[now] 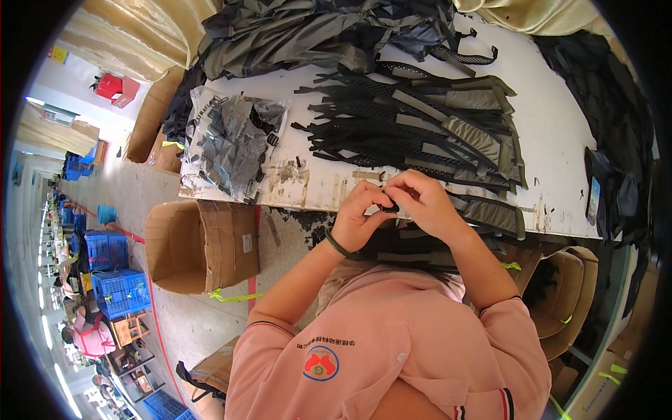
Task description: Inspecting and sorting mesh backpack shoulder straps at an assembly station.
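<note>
White table, black-grey strap panels on it, clear bag of black parts left of them. Left hand and right hand pinched narrow on a small black piece, table's near edge. Grip close, pull evenly.

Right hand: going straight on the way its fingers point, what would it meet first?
Probably the left hand, just across from the right hand, past the small black piece that both seem to pinch. Depth is hard to judge in this single view.
</note>
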`<state>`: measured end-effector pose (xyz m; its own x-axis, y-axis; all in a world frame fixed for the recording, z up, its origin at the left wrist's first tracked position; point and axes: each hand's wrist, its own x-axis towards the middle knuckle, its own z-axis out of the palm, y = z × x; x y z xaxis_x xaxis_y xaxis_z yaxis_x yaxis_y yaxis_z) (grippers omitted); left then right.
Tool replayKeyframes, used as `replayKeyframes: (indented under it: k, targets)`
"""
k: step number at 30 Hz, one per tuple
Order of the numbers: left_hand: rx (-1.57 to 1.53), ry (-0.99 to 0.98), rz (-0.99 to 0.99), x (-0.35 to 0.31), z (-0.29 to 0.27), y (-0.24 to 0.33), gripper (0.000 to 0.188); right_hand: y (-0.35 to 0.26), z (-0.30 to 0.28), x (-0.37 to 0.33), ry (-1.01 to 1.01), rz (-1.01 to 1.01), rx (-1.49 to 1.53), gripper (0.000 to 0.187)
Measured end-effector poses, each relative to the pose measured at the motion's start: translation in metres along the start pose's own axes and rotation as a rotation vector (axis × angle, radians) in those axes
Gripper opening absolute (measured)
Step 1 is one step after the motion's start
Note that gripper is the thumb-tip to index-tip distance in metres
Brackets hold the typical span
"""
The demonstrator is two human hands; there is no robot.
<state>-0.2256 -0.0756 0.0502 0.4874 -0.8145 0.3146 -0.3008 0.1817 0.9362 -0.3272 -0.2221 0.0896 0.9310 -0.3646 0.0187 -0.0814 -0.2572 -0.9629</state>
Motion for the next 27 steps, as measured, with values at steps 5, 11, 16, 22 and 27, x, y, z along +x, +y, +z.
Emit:
replayKeyframes:
  k: [5,11,16,22,27]
  targets:
    - [-0.100,-0.023,-0.117,-0.011,0.002,-0.004,0.024,0.006,0.002,0.002,-0.182,0.050,0.000,0.012]
    - [0.045,-0.088,-0.061,-0.016,-0.007,-0.004,0.020,0.000,-0.003,0.010,-0.323,0.016,0.041,0.012]
    - [-0.521,-0.010,-0.494,-0.036,-0.004,0.003,0.022,0.012,0.002,0.018,-0.253,-0.056,-0.064,0.011]
    - [-0.525,0.316,-0.882,-0.102,-0.044,-0.009,0.028,0.042,-0.078,0.058,0.428,-0.168,-1.042,0.052]
    - [0.693,0.364,-0.257,-0.074,-0.057,0.000,0.038,0.080,-0.118,0.058,0.408,-0.329,-1.164,0.027]
